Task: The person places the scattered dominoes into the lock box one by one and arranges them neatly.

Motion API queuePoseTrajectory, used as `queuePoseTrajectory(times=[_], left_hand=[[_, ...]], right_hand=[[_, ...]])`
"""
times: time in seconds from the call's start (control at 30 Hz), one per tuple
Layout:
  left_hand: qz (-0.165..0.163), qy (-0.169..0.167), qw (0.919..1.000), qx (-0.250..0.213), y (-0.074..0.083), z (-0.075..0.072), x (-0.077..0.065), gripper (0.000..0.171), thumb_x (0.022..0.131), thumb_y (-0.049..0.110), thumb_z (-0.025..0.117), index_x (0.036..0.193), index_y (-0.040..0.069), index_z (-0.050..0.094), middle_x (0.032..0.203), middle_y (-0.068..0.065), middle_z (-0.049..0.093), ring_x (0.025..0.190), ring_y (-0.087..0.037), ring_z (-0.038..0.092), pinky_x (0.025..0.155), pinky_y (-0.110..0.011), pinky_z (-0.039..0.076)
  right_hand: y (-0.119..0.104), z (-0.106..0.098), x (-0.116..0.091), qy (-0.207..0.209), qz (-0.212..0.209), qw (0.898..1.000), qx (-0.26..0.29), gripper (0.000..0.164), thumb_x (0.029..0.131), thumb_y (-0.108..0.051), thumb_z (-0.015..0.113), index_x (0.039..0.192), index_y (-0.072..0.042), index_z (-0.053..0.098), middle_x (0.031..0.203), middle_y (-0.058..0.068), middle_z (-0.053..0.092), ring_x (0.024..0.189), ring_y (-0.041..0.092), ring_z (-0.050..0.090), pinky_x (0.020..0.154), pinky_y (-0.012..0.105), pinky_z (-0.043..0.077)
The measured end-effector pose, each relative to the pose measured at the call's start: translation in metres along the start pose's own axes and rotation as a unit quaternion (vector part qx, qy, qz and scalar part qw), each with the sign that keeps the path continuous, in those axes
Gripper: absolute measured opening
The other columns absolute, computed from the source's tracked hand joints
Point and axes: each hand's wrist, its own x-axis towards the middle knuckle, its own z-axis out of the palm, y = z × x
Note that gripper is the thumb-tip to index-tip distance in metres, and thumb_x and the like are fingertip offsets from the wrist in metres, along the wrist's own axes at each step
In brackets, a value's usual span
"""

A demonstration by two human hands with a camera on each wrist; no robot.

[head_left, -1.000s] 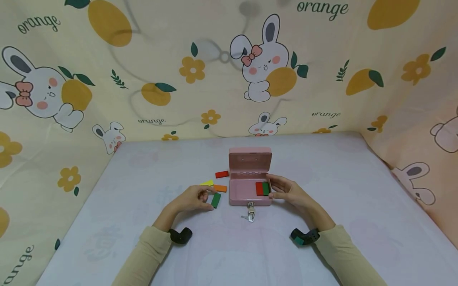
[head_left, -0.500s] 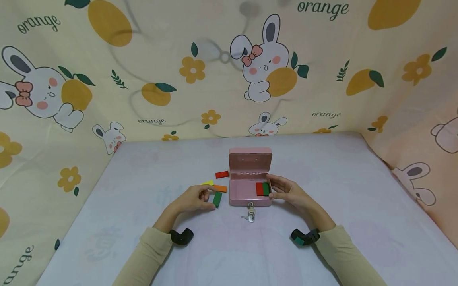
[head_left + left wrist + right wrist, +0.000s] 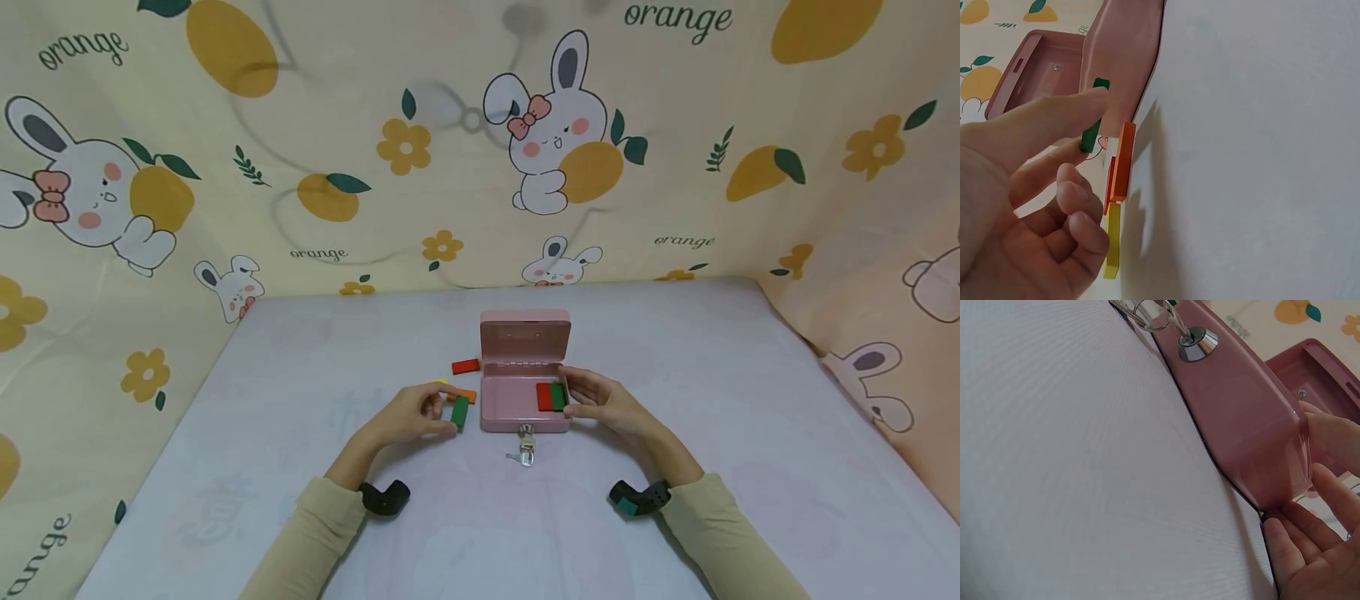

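My left hand (image 3: 411,413) pinches a green block (image 3: 460,412) between thumb and finger. In the left wrist view, the green block (image 3: 1095,115) is raised off the table, its other fingers loosely curled. Just beyond are an orange block (image 3: 467,396) and a mostly hidden yellow block (image 3: 442,381). A pink metal cash box (image 3: 507,408) stands with its lid up. Inside, at its right, lie a red block (image 3: 543,397) and another green block (image 3: 557,397). My right hand (image 3: 609,403) holds the box's right side, thumb at the rim and fingers along the wall.
Another red block (image 3: 465,366) lies left of the box near the hinge. Keys (image 3: 526,452) hang from the lock at the box's front. A white cloth covers the table (image 3: 480,533), and a patterned cloth (image 3: 337,125) rises behind it.
My left hand has moved slightly right and up with the green block, towards the box, and now covers more of the yellow block. The right hand and box have stayed put.
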Motion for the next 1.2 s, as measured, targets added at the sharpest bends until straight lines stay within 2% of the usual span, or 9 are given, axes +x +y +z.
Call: queuePoseTrajectory(times=[0.3, 0.57, 0.77, 1.2], left_hand=[[0.017, 0.017, 0.9997, -0.009, 0.004, 0.002, 0.000, 0.047, 0.081, 0.014, 0.076, 0.124, 0.005, 0.059, 0.078, -0.007, 0.050, 0.064, -0.008, 0.041, 0.058, -0.017, 0.035], [0.006, 0.034, 0.9989, -0.031, 0.008, 0.008, 0.003, 0.048, 0.081, 0.013, 0.076, 0.124, 0.003, 0.057, 0.080, -0.007, 0.049, 0.067, -0.009, 0.042, 0.059, -0.017, 0.035], [-0.005, 0.045, 0.9986, -0.029, 0.015, 0.011, 0.004, 0.049, 0.082, 0.015, 0.076, 0.126, 0.005, 0.057, 0.079, -0.003, 0.048, 0.070, -0.010, 0.043, 0.061, -0.017, 0.036], [0.033, 0.058, 0.9977, -0.014, 0.024, 0.014, 0.008, 0.048, 0.082, 0.014, 0.076, 0.124, 0.000, 0.057, 0.080, -0.010, 0.052, 0.072, -0.012, 0.044, 0.063, -0.017, 0.038]], right_hand=[[0.001, 0.000, 0.000, -0.001, -0.001, 1.000, 0.007, 0.074, 0.087, -0.012, 0.069, 0.148, 0.003, 0.030, 0.156, 0.025, 0.027, 0.145, 0.044, 0.024, 0.102, 0.010, 0.038], [0.001, 0.000, 0.000, 0.000, 0.003, 1.000, 0.008, 0.074, 0.087, -0.012, 0.069, 0.148, 0.002, 0.030, 0.157, 0.024, 0.026, 0.145, 0.044, 0.024, 0.102, 0.010, 0.038], [0.001, 0.000, 0.001, 0.005, 0.014, 1.000, 0.002, 0.073, 0.088, -0.013, 0.068, 0.148, 0.000, 0.031, 0.157, 0.022, 0.026, 0.146, 0.042, 0.024, 0.105, 0.016, 0.037], [0.002, 0.000, 0.001, 0.004, 0.009, 1.000, 0.000, 0.072, 0.088, -0.013, 0.068, 0.148, 0.000, 0.032, 0.157, 0.022, 0.026, 0.146, 0.042, 0.025, 0.105, 0.016, 0.038]])
